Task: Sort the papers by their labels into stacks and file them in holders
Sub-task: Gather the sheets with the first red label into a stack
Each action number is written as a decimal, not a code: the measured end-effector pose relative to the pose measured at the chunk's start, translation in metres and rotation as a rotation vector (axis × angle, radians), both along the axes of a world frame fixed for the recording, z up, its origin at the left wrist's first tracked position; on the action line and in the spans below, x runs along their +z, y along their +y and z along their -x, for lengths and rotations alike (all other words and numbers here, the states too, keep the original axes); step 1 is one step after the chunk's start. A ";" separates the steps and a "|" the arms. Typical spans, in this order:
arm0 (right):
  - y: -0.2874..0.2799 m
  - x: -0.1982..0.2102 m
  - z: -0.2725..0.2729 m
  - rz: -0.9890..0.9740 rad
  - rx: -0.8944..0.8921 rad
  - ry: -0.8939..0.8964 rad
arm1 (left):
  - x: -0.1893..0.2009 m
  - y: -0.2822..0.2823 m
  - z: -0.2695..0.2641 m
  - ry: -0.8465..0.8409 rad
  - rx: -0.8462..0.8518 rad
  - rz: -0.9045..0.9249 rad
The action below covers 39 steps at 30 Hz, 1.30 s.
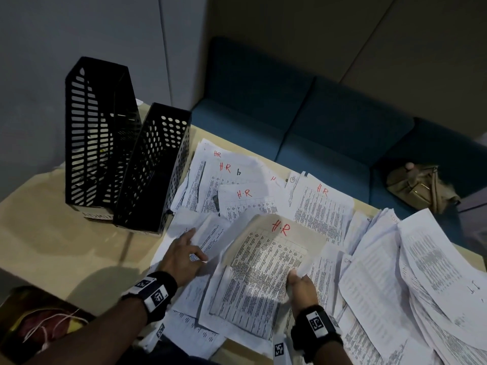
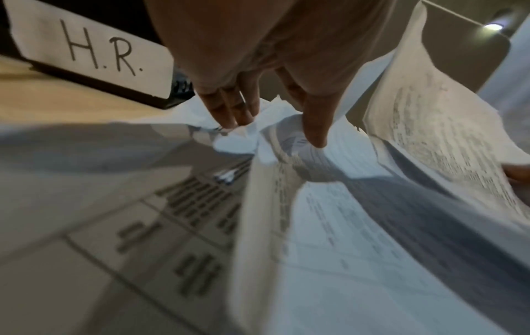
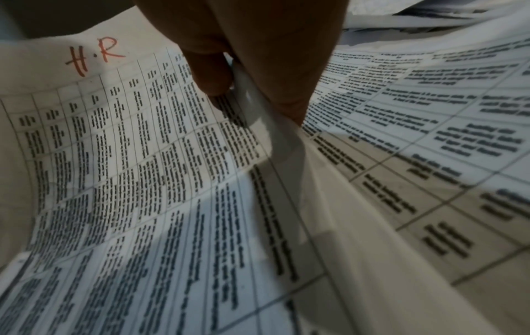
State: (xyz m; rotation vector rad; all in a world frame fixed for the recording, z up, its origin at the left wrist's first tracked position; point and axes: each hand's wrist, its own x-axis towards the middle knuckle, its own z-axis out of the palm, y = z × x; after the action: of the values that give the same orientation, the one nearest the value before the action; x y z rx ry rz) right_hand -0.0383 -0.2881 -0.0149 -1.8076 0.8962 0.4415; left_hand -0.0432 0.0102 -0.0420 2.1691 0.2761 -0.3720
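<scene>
Right hand (image 1: 301, 286) pinches the red-marked HR sheet (image 1: 274, 248); left hand (image 1: 183, 256) pinches a neighbouring sheet (image 1: 210, 237) — only its wrist view shows the holder's H.R. label (image 2: 94, 53).

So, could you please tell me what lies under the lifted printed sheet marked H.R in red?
Under the lifted printed sheet marked H.R in red, pinched by the right hand, more printed table sheets lie overlapping; the tabletop beneath is covered.

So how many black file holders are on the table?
2. The taller slotted holder stands at the far left; the shorter round-holed holder stands beside it, next to the papers. None seems hidden.
</scene>
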 end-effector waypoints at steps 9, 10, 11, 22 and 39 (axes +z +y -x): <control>-0.002 -0.003 -0.004 -0.011 -0.014 0.003 | 0.002 -0.002 -0.006 -0.130 0.090 -0.011; -0.002 -0.003 -0.004 -0.006 -0.010 0.000 | 0.001 -0.002 -0.007 -0.115 0.090 0.001; -0.002 -0.004 -0.004 0.000 -0.008 -0.003 | 0.002 -0.003 -0.009 -0.086 0.079 0.007; -0.002 -0.004 -0.007 -0.009 -0.015 0.022 | 0.026 0.000 -0.021 0.099 0.058 0.108; 0.055 0.035 -0.035 -0.257 0.185 -0.311 | 0.081 -0.005 -0.024 -0.073 -0.071 0.280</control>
State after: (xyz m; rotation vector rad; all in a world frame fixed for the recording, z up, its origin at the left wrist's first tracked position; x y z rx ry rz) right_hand -0.0037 -0.2329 0.0197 -1.6679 0.4383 0.3606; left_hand -0.0191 0.0051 0.0390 1.9149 0.0989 -0.3487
